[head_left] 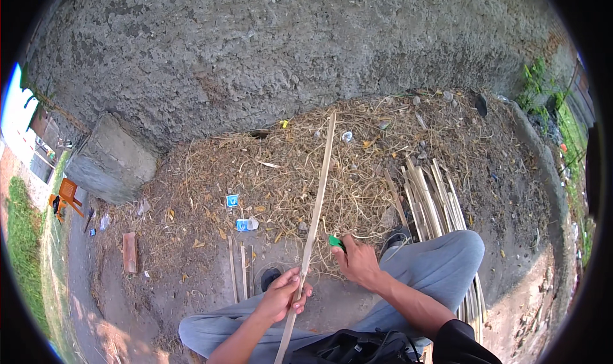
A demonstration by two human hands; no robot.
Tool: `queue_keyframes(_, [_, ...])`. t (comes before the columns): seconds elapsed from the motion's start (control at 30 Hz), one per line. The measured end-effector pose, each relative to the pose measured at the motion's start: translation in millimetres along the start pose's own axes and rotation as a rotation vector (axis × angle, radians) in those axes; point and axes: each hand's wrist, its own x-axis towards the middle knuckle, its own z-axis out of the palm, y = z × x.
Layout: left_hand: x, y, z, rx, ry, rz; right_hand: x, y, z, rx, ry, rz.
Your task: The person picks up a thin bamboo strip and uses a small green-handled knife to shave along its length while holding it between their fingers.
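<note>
A long, pale, split-wood strip [319, 198], which looks like bamboo, slants up between my knees and leans slightly right at its far end. My left hand [280, 298] is wrapped round its lower part, and the near end runs down past the lower edge. Beside the strip on the right, my right hand [359, 262] is closed on a small green-handled tool [336, 241]; its blade or tip cannot be made out. Thin curled shavings [348, 192] lie thickly on the ground around the strip.
A bundle of similar strips [435, 201] lies by my right knee, partly under the leg. Two thin strips [232, 268] lie near my left foot. A rough grey wall [306, 51] rises ahead. A concrete block [115, 160] and a brick [130, 252] are at left.
</note>
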Motion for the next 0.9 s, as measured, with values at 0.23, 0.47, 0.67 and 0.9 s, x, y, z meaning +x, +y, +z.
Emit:
queue_keyframes(0.23, [1.3,-1.6,0.6,-0.139,0.108,0.009,-5.8,-1.4,11.8,0.117,0.014,-0.157])
queue_keyframes(0.47, [0.1,-3.0,2.0,-0.121,0.167,0.032,-18.8,-17.8,11.2,0.223,-0.032,-0.302])
queue_keyframes(0.67, [3.5,-6.1,-0.4,-0.175,0.172,0.018,-22.3,-16.4,13.5,0.213,-0.088,-0.197])
queue_keyframes(0.9, [6.7,-7.1,2.9,-0.194,0.158,0.044,-25.1,-15.4,17.0,0.245,-0.100,-0.271])
